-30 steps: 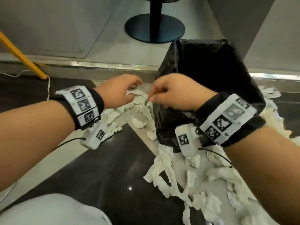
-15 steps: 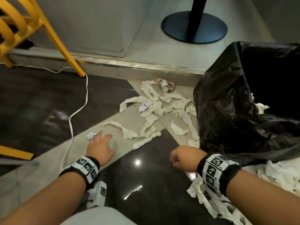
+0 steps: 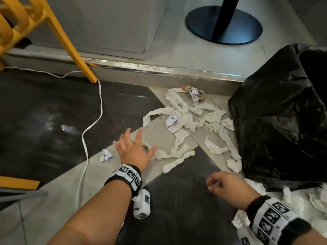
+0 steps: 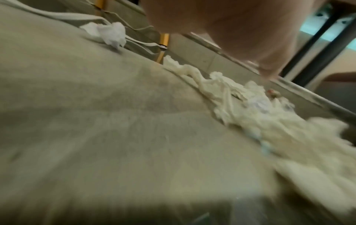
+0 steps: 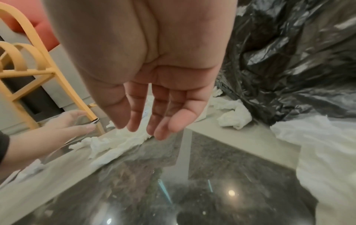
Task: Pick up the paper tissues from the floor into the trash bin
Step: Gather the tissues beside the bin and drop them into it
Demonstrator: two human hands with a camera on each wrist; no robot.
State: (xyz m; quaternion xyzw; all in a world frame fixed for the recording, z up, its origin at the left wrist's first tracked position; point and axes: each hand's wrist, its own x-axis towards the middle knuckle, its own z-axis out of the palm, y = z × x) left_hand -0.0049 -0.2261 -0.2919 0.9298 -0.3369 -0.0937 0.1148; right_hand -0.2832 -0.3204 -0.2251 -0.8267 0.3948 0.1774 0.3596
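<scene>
White paper tissue strips (image 3: 185, 119) lie tangled on the light floor tile, left of the black-bagged trash bin (image 3: 283, 112). A small crumpled tissue (image 3: 105, 155) sits apart at the left. My left hand (image 3: 136, 142) hovers with fingers spread just above the near end of the strips, holding nothing; the left wrist view shows the same strips (image 4: 240, 103) and crumpled tissue (image 4: 109, 33) ahead of the palm. My right hand (image 3: 215, 185) hangs over the dark tile in front of the bin, its fingers (image 5: 154, 114) relaxed and empty.
A yellow chair leg (image 3: 74, 48) and a white cable (image 3: 92, 124) run along the left. A metal-edged step (image 3: 159, 69) crosses behind the tissues, with a black round table base (image 3: 223, 25) on it. More tissues (image 3: 300, 200) lie at the bin's near side.
Both hands have come away from the bin's rim down to the floor. The left hand has shifted right from the crumpled tissue toward the strips and spread; the right hand has loosened from a fist.
</scene>
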